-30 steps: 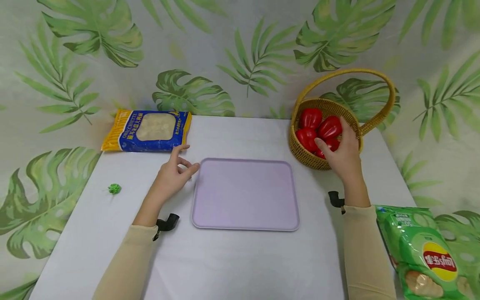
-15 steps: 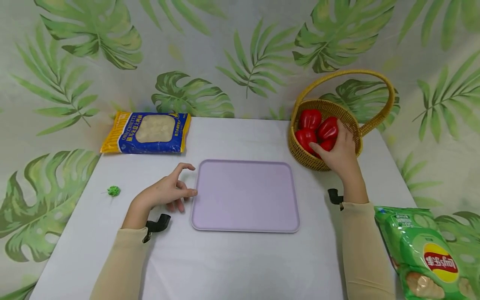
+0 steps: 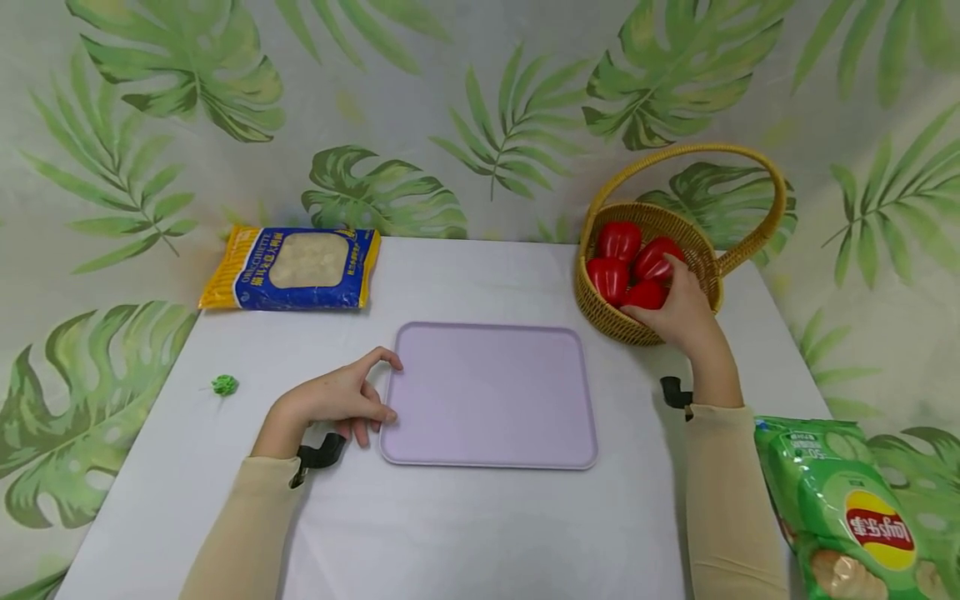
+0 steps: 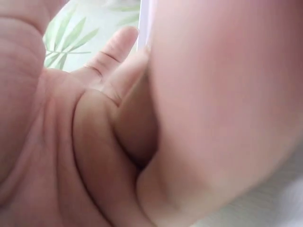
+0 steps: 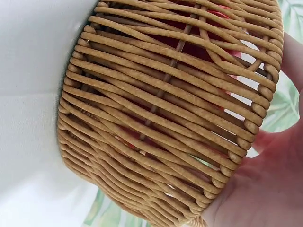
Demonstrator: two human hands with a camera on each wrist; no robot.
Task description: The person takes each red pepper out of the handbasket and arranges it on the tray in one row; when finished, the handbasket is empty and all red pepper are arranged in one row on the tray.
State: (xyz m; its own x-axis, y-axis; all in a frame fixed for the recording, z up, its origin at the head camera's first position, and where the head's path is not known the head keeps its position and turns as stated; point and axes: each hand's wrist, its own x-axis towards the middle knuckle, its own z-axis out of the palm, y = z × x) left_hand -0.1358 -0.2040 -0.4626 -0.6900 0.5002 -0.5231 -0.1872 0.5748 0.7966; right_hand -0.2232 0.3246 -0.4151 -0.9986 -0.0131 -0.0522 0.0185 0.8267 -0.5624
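Observation:
In the head view my left hand (image 3: 341, 397) is at the left edge of a lilac tray (image 3: 491, 396), its thumb and bent index finger holding the rim. The left wrist view is mostly filled by the palm and fingers, a strip of tray edge (image 4: 143, 23) behind them. At the upper right stands a wicker basket (image 3: 630, 329) with several glossy red bell peppers (image 3: 619, 242) inside. Reaching over its near rim, my right hand (image 3: 686, 312) grips the nearest pepper (image 3: 645, 294) between thumb and fingers. The right wrist view shows the woven basket wall (image 5: 156, 109) hiding most of the peppers.
A blue and yellow orecchiette pasta bag (image 3: 307, 267) lies at the back left. Nearer sits a small green ball-shaped thing (image 3: 224, 384) with a thin stick. A green chip bag (image 3: 847, 508) is at the right table edge. The basket's tall handle (image 3: 690, 150) arches above it.
My left hand has come down from near the pasta bag to the tray's left rim. My right hand has lowered slightly into the basket and closed around the nearest pepper.

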